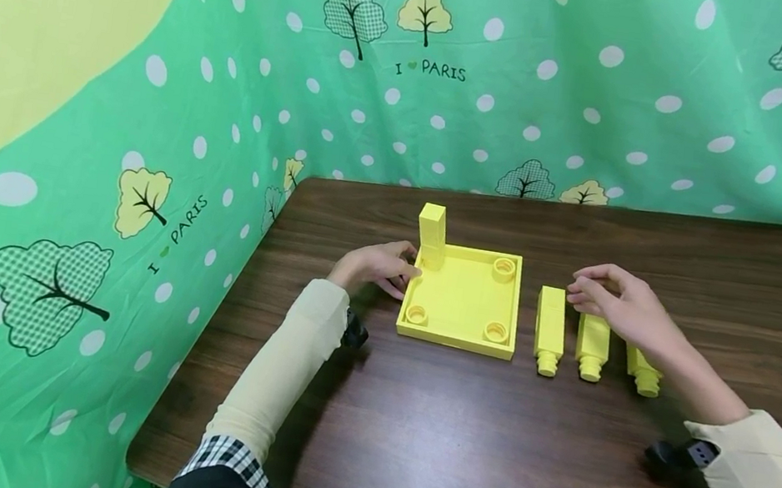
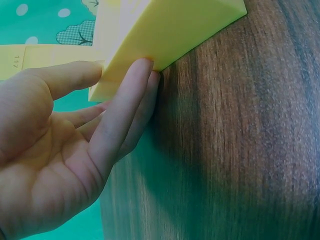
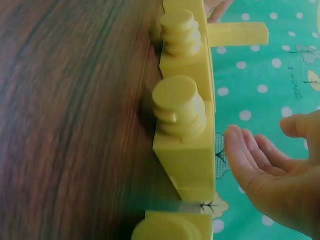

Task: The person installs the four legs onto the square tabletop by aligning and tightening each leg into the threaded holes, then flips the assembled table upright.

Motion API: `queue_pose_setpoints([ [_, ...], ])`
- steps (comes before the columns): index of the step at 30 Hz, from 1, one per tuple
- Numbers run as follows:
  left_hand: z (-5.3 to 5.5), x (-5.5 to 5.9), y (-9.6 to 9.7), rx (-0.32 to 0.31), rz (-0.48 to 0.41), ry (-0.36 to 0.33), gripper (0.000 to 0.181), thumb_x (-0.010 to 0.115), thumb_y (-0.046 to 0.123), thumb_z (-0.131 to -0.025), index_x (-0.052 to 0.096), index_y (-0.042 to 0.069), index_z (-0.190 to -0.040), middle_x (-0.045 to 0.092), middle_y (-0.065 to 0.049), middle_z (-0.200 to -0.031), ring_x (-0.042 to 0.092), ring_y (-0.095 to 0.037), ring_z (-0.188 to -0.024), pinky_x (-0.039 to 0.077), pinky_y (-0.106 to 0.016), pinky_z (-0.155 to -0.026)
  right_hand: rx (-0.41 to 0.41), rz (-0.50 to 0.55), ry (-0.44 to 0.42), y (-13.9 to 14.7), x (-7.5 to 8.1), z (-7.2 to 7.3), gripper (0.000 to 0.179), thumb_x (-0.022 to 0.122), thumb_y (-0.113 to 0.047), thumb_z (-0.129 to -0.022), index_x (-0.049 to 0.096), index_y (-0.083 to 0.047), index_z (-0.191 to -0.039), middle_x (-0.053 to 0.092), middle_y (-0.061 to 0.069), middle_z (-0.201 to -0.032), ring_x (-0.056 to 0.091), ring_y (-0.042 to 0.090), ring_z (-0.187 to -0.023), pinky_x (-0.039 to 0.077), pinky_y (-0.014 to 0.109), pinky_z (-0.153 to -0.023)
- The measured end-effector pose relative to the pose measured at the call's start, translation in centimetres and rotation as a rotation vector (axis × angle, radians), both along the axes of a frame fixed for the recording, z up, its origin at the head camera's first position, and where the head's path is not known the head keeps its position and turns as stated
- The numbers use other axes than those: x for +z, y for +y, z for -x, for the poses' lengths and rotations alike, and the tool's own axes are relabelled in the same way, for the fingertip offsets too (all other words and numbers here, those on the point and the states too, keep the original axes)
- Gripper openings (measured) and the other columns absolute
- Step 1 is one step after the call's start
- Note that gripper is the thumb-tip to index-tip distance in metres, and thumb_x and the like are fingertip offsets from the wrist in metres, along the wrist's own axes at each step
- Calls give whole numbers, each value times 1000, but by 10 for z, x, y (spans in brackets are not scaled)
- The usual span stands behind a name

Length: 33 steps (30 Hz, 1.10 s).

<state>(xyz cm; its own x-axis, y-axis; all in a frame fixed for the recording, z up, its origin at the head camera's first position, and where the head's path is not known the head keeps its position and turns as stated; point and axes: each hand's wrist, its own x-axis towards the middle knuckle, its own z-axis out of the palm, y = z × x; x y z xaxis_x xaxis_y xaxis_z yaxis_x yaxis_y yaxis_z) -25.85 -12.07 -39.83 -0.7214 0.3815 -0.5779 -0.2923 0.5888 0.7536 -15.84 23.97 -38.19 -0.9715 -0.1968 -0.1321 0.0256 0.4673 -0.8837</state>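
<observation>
A yellow square plastic tabletop (image 1: 461,297) lies with its raised rim up, showing three round corner sockets. One square yellow leg (image 1: 432,229) stands upright at its far left corner. My left hand (image 1: 380,266) holds the tabletop's left side, thumb over the rim and fingers against the outer wall (image 2: 185,35). To the right, three more yellow legs lie side by side: a left leg (image 1: 550,323), a middle leg (image 1: 593,342) and a right leg (image 1: 642,370), threaded ends toward me. Over the middle leg hovers my right hand (image 1: 617,303), fingers loosely bent, holding nothing.
The dark wood-grain table (image 1: 423,434) ends at a left edge and at the back. A green cloth (image 1: 573,94) with dots and trees hangs behind it and along the left. Each wrist carries a small black device, one (image 1: 354,330) at the left cuff.
</observation>
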Motion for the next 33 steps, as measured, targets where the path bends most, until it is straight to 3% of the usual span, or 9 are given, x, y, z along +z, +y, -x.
queue_pose_setpoints([
  [8,0,1,0,-1,3,5,44,54,18,-98,33,9,-136,52,-12,-93,59,-22,-79,61,-34,-74,26,-27,-35,20,1,-5,55,41,-41,-102,37,2,-136,60,13,-121,65,-1,-95,55,19,-82],
  [15,0,0,-1,-8,4,5,42,54,18,-98,34,9,-135,54,-13,-96,61,-23,-80,61,-34,-74,42,-35,-24,36,-6,-8,51,35,-33,-104,33,7,-137,56,23,-123,64,-3,-93,56,19,-81],
  [24,1,1,-1,-8,-9,-1,45,54,17,-98,32,9,-138,53,-14,-95,60,-23,-80,61,-35,-75,9,-6,-2,59,-11,-13,42,37,-35,-104,39,-2,-130,62,-19,-99,65,-3,-91,54,13,-76],
  [33,2,-1,-1,-14,-7,0,46,54,17,-98,32,9,-138,54,-14,-96,61,-24,-80,61,-35,-75,-58,21,-23,83,-13,-16,35,38,-36,-102,41,-10,-125,60,-28,-96,63,-7,-89,53,11,-74],
])
